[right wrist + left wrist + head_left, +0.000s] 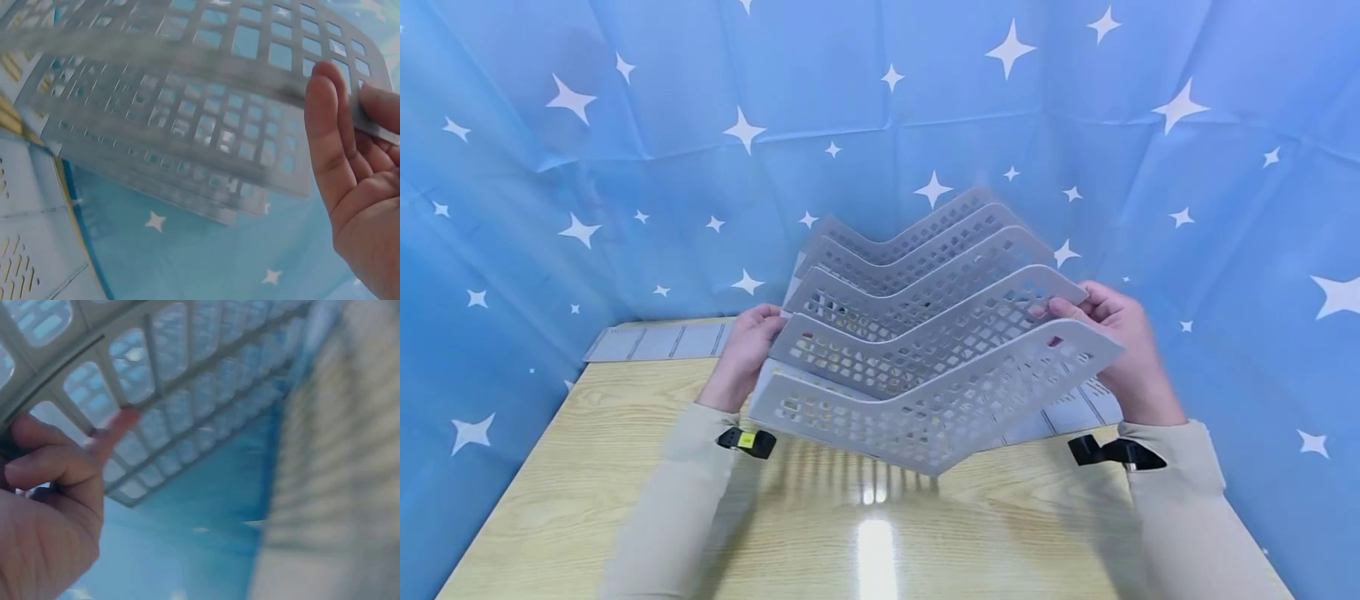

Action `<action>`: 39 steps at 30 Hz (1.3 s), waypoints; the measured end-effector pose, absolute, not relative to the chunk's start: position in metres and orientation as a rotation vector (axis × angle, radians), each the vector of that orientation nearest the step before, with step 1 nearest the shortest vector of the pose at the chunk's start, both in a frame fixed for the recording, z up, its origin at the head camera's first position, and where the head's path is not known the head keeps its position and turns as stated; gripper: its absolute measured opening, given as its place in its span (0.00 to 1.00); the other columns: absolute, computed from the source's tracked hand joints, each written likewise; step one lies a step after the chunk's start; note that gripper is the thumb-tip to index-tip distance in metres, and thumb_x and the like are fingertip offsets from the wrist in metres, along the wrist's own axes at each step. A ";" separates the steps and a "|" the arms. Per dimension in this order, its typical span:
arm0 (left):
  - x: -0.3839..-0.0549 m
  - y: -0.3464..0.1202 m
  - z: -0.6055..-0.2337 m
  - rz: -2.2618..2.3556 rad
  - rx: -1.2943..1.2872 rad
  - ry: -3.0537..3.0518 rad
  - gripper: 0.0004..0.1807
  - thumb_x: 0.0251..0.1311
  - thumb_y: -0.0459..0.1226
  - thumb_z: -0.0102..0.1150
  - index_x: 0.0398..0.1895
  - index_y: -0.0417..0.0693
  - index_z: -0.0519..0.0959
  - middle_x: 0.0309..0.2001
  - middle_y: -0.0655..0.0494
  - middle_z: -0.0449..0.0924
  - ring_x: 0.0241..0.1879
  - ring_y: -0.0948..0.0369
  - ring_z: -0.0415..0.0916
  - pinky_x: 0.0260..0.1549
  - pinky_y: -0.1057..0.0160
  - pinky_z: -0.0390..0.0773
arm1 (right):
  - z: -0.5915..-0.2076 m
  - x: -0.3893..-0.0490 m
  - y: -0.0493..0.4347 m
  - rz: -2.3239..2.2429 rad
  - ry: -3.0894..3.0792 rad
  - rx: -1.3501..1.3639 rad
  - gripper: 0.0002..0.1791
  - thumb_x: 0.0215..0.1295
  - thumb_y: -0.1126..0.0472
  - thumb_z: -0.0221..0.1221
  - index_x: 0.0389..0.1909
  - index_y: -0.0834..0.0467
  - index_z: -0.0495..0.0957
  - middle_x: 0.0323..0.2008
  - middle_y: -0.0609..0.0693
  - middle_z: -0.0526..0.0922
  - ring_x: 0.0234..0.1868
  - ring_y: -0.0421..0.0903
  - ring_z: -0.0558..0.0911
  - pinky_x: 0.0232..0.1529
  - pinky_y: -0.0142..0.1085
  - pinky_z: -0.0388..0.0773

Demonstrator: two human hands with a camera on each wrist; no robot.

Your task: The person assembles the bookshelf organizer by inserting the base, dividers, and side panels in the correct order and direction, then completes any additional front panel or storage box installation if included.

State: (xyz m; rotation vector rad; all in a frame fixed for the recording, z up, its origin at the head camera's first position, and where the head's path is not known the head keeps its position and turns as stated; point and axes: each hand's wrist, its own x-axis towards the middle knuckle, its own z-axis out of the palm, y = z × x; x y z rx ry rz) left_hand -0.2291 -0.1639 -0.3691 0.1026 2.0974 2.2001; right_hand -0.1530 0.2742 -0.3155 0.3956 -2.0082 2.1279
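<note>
Raised over the table is a grey plastic file rack (925,417) with several perforated, V-notched dividers, tilted toward the camera. My left hand (747,346) grips its left side. In the left wrist view, the left hand (59,506) has curled fingers at the lattice, one finger stretched along its slots. On the other side my right hand (1123,342) pinches the edge of a divider. The right wrist view shows the right hand's thumb and fingers (328,137) on opposite faces of that perforated panel (281,53).
A light wooden table (587,483) spreads below. Flat light-grey panels with slots (655,342) lie along its back edge, continuing behind the rack to the right (1078,412). A blue curtain with white stars (647,217) hangs close behind and at both sides.
</note>
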 end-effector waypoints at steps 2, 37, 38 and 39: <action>-0.223 -0.172 -0.352 2.185 0.098 2.159 0.02 0.73 0.29 0.47 0.41 0.38 0.71 0.25 0.61 0.83 0.25 0.67 0.83 0.27 0.69 0.84 | -0.322 -0.150 0.273 2.181 -2.016 0.418 0.05 0.74 0.69 0.59 0.40 0.61 0.84 0.34 0.51 0.91 0.28 0.44 0.90 0.26 0.36 0.86; -0.199 -0.228 -0.273 1.316 0.002 2.875 0.17 0.66 0.34 0.44 0.53 0.35 0.74 0.39 0.43 0.85 0.18 0.61 0.60 0.21 0.59 0.65 | -0.443 -0.148 0.243 0.316 -3.337 0.369 0.44 0.67 0.43 0.67 0.76 0.64 0.65 0.73 0.80 0.56 0.62 0.92 0.58 0.53 0.80 0.67; -0.200 -0.227 -0.273 1.300 -0.001 2.885 0.17 0.66 0.34 0.44 0.53 0.36 0.74 0.39 0.42 0.84 0.17 0.61 0.57 0.21 0.58 0.64 | -0.444 -0.149 0.243 0.298 -3.339 0.357 0.45 0.67 0.43 0.67 0.76 0.63 0.65 0.73 0.79 0.56 0.63 0.91 0.59 0.53 0.80 0.67; -0.201 -0.226 -0.273 1.284 -0.001 2.898 0.17 0.66 0.35 0.43 0.53 0.36 0.75 0.39 0.42 0.84 0.17 0.61 0.57 0.20 0.58 0.63 | -0.444 -0.150 0.244 0.280 -3.339 0.355 0.45 0.66 0.42 0.67 0.76 0.63 0.65 0.73 0.79 0.57 0.62 0.91 0.60 0.53 0.79 0.67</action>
